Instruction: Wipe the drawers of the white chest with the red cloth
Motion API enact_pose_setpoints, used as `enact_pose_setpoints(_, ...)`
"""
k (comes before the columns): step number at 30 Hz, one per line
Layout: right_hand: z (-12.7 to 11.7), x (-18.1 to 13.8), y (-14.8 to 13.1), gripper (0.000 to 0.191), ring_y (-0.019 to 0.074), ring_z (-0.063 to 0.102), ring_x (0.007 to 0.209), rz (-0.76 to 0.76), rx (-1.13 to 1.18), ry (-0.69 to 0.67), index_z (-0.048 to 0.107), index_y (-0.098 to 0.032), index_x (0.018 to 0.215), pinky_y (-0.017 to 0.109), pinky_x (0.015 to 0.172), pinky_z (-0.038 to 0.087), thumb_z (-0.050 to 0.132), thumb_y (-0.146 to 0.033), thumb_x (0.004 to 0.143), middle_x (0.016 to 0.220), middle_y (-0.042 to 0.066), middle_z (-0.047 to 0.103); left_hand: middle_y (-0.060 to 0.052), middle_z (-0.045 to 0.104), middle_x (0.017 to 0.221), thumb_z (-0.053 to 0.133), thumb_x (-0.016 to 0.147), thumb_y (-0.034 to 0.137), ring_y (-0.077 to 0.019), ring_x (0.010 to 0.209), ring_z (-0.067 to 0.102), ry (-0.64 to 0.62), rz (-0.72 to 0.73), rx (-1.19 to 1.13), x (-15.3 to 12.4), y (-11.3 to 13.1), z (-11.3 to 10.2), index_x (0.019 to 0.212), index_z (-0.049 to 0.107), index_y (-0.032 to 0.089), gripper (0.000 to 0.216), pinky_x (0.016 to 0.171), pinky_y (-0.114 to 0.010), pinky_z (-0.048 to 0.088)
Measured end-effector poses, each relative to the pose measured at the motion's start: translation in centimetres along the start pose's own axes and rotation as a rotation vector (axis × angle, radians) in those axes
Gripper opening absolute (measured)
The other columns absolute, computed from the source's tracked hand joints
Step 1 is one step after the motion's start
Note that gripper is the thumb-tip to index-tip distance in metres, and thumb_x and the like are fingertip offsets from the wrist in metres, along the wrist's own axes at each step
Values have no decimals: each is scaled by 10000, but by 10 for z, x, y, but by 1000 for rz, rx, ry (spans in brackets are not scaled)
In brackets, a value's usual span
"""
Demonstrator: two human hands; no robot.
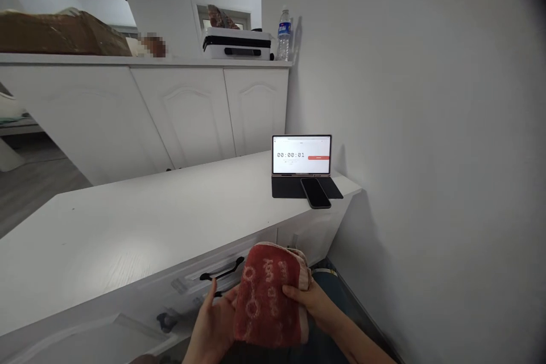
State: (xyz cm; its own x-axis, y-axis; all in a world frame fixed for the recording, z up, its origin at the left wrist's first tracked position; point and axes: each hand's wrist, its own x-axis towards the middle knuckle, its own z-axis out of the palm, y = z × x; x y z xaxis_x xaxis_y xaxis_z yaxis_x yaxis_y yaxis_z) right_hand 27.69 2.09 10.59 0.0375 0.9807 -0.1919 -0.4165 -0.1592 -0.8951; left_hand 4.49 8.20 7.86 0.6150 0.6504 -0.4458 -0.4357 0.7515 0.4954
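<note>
red terry with pale markings and a light border: from my distant seat i see the folded towel [269, 301] between both hands. the right hand [307, 297] pinches its right edge, thumb on top. the left hand [214, 317] is spread, thumb apart, fingertips at the towel's left edge — how far they reach beneath, i cannot tell. beyond the right hand are a phone [316, 193] and a lit tablet [301, 154]; a black handle [222, 269] is just past the left.
</note>
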Motion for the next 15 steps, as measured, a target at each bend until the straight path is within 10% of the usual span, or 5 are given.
enact_pose_setpoints(5, -1, 15, -15, 495, 219, 644, 975, 20, -197, -201, 622, -224, 1114, 392, 927, 482, 755, -436, 687, 1085, 50, 698, -78, 765, 895, 856, 549, 332, -298, 943, 696, 164, 177, 78, -20, -13, 43, 890, 703, 175, 406, 902, -412, 520)
enact_pose_setpoints(15, 4, 43, -1, 438, 171, 555, 636, -236, -579, 167, 592, -198, 817, 299, 626, 440, 442, -609, 853, 681, 8, 604, -84, 768, 913, 827, 526, 253, -325, 993, 688, 401, 269, -57, -36, -26, 33, 985, 711, 175, 480, 890, -420, 550)
